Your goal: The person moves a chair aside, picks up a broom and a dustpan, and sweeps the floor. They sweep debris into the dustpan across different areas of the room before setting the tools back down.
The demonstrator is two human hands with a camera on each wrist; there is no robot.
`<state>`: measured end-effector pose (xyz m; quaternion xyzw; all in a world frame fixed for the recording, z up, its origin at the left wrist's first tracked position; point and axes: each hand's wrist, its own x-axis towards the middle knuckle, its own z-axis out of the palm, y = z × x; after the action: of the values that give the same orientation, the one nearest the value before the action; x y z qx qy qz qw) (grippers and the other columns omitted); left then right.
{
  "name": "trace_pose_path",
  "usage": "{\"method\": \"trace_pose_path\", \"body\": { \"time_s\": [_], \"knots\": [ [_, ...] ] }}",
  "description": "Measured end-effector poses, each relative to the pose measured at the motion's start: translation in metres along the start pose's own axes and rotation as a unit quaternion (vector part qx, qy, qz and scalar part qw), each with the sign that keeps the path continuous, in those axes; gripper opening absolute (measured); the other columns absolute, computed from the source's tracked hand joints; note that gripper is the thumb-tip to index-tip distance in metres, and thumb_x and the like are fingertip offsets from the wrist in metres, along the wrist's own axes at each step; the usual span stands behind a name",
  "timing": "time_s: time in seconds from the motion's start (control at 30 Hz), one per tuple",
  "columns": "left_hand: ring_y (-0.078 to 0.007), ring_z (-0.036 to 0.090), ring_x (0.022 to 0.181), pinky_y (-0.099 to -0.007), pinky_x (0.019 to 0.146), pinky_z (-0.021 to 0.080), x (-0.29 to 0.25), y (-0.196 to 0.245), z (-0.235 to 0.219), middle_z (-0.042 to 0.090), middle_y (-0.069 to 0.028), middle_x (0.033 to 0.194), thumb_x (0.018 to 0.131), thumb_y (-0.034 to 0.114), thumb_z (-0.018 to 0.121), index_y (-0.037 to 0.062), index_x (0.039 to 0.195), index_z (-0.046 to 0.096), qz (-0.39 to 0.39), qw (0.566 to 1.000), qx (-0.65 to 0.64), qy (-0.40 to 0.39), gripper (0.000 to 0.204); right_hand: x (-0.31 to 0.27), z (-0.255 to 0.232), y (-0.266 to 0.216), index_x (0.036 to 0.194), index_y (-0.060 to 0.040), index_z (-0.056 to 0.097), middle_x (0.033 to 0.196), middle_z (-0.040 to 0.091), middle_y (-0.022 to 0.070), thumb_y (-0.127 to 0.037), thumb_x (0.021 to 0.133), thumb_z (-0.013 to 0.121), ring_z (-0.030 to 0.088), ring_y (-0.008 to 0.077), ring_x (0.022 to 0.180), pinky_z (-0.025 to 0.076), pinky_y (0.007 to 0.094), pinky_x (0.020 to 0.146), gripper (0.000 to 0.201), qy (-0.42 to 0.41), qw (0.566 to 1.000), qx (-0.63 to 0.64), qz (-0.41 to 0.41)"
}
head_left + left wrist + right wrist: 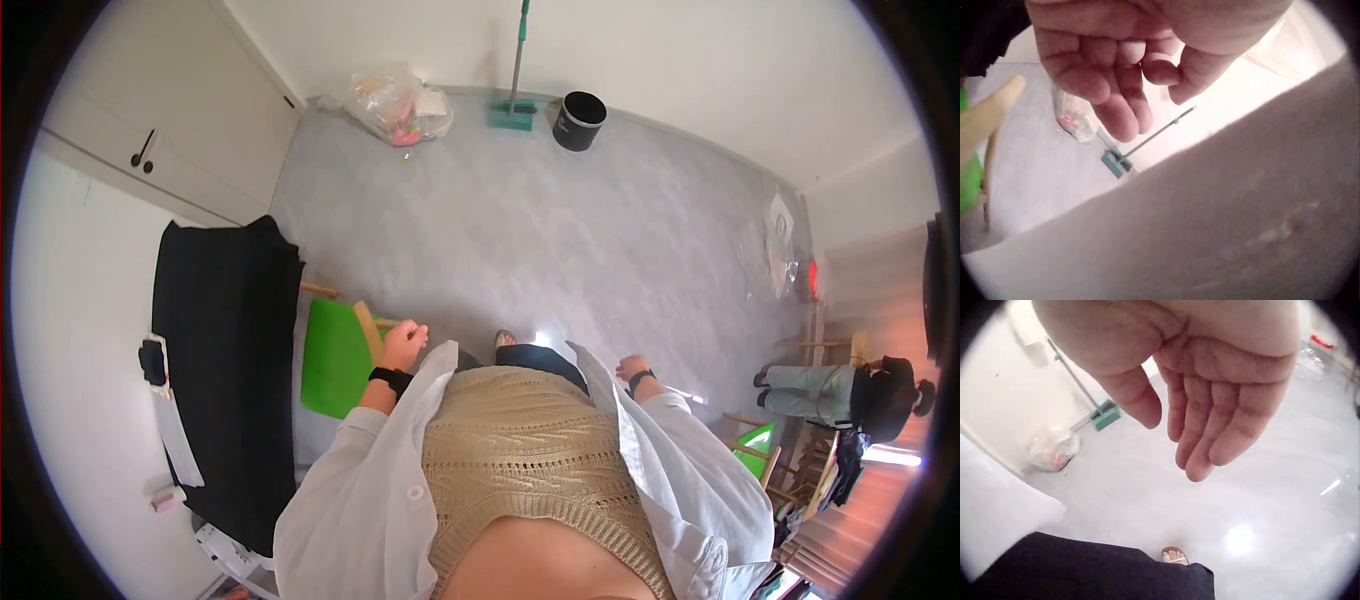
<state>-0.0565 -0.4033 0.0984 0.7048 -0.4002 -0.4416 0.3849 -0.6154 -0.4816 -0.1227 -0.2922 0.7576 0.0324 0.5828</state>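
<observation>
My left hand point(404, 345) hangs at my side beside the green chair point(335, 355), holding nothing. In the left wrist view the fingers of the left hand point(1113, 69) are loosely curled, and the chair's wooden arm point(991, 115) lies to their left. On the other side, my right hand point(634, 370) is over the grey floor, near my open shirt. The right wrist view has the right hand point(1204, 387) with relaxed, slightly bent fingers and nothing in them. A dark band is on each wrist.
Along the far wall are a clear bag of items point(400, 108), a green broom and dustpan point(512, 115) and a black bin point(579, 122). A black-covered table point(225, 380) stands at the left. Another person point(880, 398) and a second green chair point(755, 450) are at the right.
</observation>
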Motion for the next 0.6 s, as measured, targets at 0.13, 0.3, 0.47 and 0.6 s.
{"method": "trace_pose_path", "body": {
  "time_s": [0.13, 0.3, 0.47, 0.6],
  "knots": [
    [-0.0120, 0.056, 0.055, -0.0270, 0.052, 0.045, 0.063, 0.012, 0.007, 0.058, -0.0067, 0.064, 0.083, 0.018, 0.058, 0.0009, 0.068, 0.050, -0.019, 0.998, -0.010, 0.055, 0.024, -0.042, -0.025, -0.047, 0.096, -0.0021, 0.057, 0.091, 0.064, 0.0141, -0.017, 0.084, 0.052, 0.064, 0.0233, 0.076, 0.053, 0.0335, 0.062, 0.020, 0.024, 0.980, 0.179, 0.088],
    [-0.0148, 0.059, 0.053, -0.0258, 0.045, 0.043, 0.167, 0.033, 0.007, 0.058, -0.0073, 0.065, 0.085, 0.019, 0.056, 0.0021, 0.073, 0.051, -0.125, 0.979, -0.062, 0.150, 0.022, -0.030, -0.026, -0.187, 0.102, -0.0032, 0.054, 0.094, 0.063, 0.0117, -0.018, 0.084, 0.051, 0.063, 0.0217, 0.077, 0.051, 0.0305, 0.064, 0.023, 0.000, 0.969, 0.248, -0.021],
    [-0.0166, 0.060, 0.052, -0.0259, 0.042, 0.042, 0.271, 0.003, -0.011, 0.059, -0.0081, 0.066, 0.086, 0.021, 0.054, 0.0012, 0.074, 0.052, -0.168, 0.962, -0.073, 0.203, 0.023, 0.002, -0.033, -0.330, 0.102, -0.0054, 0.054, 0.092, 0.063, 0.0102, -0.018, 0.084, 0.051, 0.063, 0.0203, 0.074, 0.050, 0.0289, 0.061, 0.023, -0.001, 0.967, 0.237, -0.091],
    [-0.0163, 0.059, 0.050, -0.0257, 0.042, 0.043, 0.360, 0.005, -0.039, 0.059, -0.0080, 0.066, 0.086, 0.022, 0.054, 0.0006, 0.074, 0.052, -0.178, 0.956, -0.067, 0.223, 0.025, 0.014, -0.041, -0.448, 0.102, -0.0048, 0.054, 0.091, 0.063, 0.0110, -0.018, 0.083, 0.052, 0.063, 0.0202, 0.074, 0.050, 0.0289, 0.062, 0.023, 0.008, 0.966, 0.241, -0.096]
  ]
}}
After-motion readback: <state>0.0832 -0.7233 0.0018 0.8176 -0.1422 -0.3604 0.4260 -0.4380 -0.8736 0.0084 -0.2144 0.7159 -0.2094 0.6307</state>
